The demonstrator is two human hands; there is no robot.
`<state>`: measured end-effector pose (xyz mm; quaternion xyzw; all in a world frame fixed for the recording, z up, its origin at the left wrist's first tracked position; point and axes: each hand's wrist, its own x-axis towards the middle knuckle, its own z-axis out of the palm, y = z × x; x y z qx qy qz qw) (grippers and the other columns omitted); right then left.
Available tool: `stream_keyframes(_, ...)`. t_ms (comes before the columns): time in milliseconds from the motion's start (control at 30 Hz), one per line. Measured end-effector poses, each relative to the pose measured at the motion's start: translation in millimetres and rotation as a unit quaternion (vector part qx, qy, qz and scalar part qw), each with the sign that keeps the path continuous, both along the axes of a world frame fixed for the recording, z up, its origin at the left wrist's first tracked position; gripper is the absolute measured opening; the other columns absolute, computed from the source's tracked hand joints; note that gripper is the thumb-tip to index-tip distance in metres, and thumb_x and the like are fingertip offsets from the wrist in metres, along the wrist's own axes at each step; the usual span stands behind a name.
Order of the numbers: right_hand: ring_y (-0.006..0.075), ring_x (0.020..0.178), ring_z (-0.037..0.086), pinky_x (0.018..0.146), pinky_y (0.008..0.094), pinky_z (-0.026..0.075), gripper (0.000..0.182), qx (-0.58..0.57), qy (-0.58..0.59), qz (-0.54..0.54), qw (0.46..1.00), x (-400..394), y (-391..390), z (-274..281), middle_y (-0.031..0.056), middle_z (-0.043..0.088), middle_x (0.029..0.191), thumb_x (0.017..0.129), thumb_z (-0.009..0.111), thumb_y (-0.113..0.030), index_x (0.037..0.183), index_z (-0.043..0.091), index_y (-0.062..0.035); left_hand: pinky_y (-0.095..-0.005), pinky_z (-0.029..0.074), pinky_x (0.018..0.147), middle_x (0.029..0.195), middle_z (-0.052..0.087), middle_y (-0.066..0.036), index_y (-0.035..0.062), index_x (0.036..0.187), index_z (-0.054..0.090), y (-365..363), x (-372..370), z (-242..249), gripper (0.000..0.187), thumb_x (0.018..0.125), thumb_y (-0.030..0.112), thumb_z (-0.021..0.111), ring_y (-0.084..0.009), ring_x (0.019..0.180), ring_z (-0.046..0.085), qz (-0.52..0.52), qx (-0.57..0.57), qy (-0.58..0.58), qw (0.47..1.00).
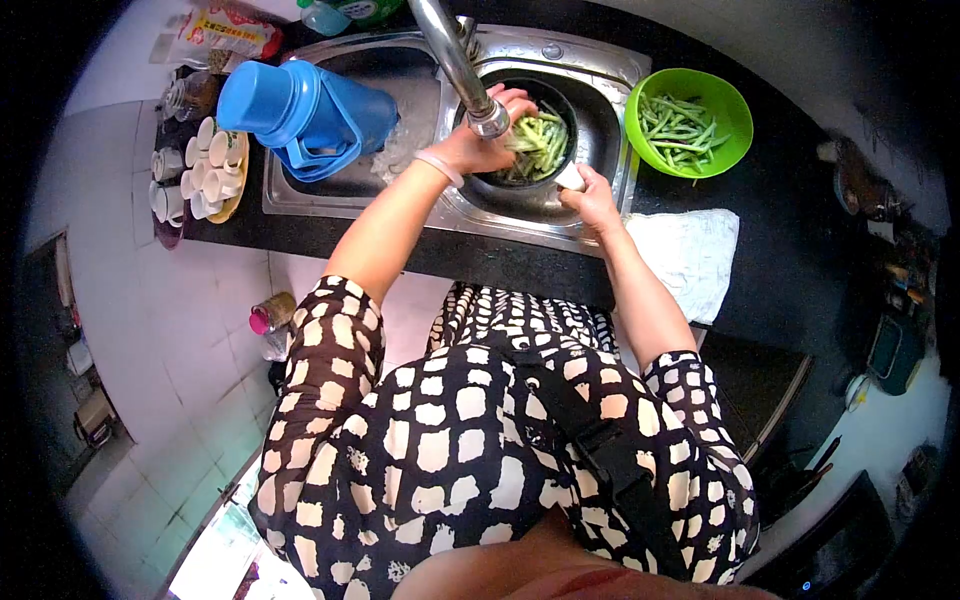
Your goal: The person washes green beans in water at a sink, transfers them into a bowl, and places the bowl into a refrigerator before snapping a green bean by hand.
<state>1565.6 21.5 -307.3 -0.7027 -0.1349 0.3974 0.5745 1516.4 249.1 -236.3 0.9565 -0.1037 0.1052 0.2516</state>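
A dark round pot stands in the right sink basin, with cut green beans in it. My left hand, a pale bangle at its wrist, reaches over the pot's left side beneath the faucet. Its fingers are spread, and some tips are hidden by the faucet and the beans. At the pot's lower right, my right hand is closed around the white pot handle.
The metal faucet arches over the pot. A blue jug occupies the left basin. To the right are a lime-green bowl of green beans and a white cloth. Several cups sit on trays at the left.
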Motion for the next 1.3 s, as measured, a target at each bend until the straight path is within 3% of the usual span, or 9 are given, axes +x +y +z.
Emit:
stream_keyframes(167,0.0109,0.069,0.052,0.063,0.0245,0.043,0.03,0.022,0.001,-0.013,1.0,1.7,0.3,-2.3,0.0025,0.058,0.076,0.062,0.059,-0.004,0.092,0.057,-0.0016,-0.0516,0.024,0.103,0.135,0.03,-0.024,0.025,0.134,0.03,-10.0,-12.9,-11.1,0.093,0.053,0.026,0.075,-0.047,0.123,0.028,0.06,0.112,0.157,0.979)
stream_keyframes(433,0.0103,0.069,0.052,0.064,0.0236,0.042,0.03,0.016,0.006,-0.015,1.0,-3.8,1.7,-6.0,0.0011,0.057,0.076,0.061,0.059,-0.002,0.091,0.057,-0.0006,-0.0437,0.038,0.093,0.115,0.05,-0.022,0.0114,0.11,0.053,-31.6,4.3,-48.3,0.053,0.06,0.022,0.068,-0.0371,0.105,0.049,0.178,0.03,0.121,0.976)
stream_keyframes(567,0.0101,0.07,0.052,0.065,0.0237,0.043,0.03,0.016,0.025,-0.012,0.999,-2.8,-2.8,-7.8,0.0014,0.058,0.077,0.061,0.058,-0.001,0.091,0.058,-0.0014,-0.0445,0.033,0.097,0.125,0.045,-0.018,0.0135,0.122,0.046,-0.5,4.4,-34.5,0.072,0.056,0.025,0.074,-0.0289,0.114,0.046,0.065,-0.211,0.111,0.969)
stream_keyframes(667,0.0105,0.07,0.053,0.065,0.0241,0.043,0.03,0.012,0.019,-0.005,1.0,2.2,-2.6,-1.3,0.0014,0.058,0.077,0.061,0.059,-0.001,0.091,0.058,-0.0016,-0.046,0.026,0.102,0.13,0.041,-0.018,0.0126,0.128,0.04,4.5,-7.5,-6.6,0.085,0.055,0.039,0.076,-0.031,0.12,0.041,0.089,-0.009,0.178,0.98)
stream_keyframes(700,0.0106,0.07,0.053,0.065,0.0243,0.043,0.03,0.013,0.017,-0.003,1.0,3.7,-2.4,-0.3,0.0014,0.058,0.077,0.061,0.059,-0.001,0.091,0.058,-0.0017,-0.0476,0.02,0.104,0.132,0.037,-0.022,0.0151,0.133,0.033,9.3,-6.7,-15.3,0.097,0.053,0.053,0.073,-0.0334,0.124,0.035,0.083,-0.011,0.204,0.975)
stream_keyframes(833,0.0097,0.07,0.051,0.065,0.0231,0.042,0.029,0.021,-0.022,0.01,0.999,0.9,0.7,-4.6,0.0,0.056,0.077,0.062,0.058,0.0,0.091,0.057,-0.0025,-0.0502,0.026,0.101,0.13,0.031,-0.033,0.0169,0.134,0.033,-28.6,4.9,-14.8,0.098,0.053,0.058,0.07,-0.046,0.121,0.033,0.22,-0.047,0.217,0.95)
stream_keyframes(933,0.0073,0.069,0.048,0.063,0.0206,0.039,0.03,0.011,-0.024,0.02,0.999,-3.4,2.6,-4.0,-0.0032,0.054,0.077,0.062,0.056,0.002,0.092,0.057,-0.004,-0.047,0.034,0.097,0.128,0.032,-0.032,0.0167,0.13,0.039,-54.5,4.8,-24.7,0.093,0.05,0.045,0.076,-0.0478,0.109,0.042,0.257,0.104,0.185,0.943)
stream_keyframes(1167,0.0112,0.071,0.052,0.066,0.0248,0.042,0.026,-0.004,-0.013,0.008,1.0,-5.8,-1.6,-1.4,0.0018,0.056,0.076,0.061,0.06,-0.002,0.087,0.057,-0.0016,-0.0363,0.038,0.095,0.114,0.048,-0.025,0.0069,0.117,0.053,-17.0,-1.7,-83.4,0.073,0.049,0.024,0.071,-0.0351,0.109,0.047,0.205,-0.071,0.143,0.966)
stream_keyframes(1300,0.0114,0.072,0.052,0.067,0.0245,0.042,0.027,0.001,0.004,0.004,1.0,-3.2,-2.2,0.6,0.0018,0.056,0.076,0.061,0.06,-0.001,0.088,0.057,-0.0016,-0.0381,0.037,0.094,0.111,0.052,-0.021,0.0047,0.113,0.054,-15.9,-1.3,-16.3,0.069,0.053,0.031,0.075,-0.0332,0.107,0.048,0.17,-0.176,0.115,0.963)
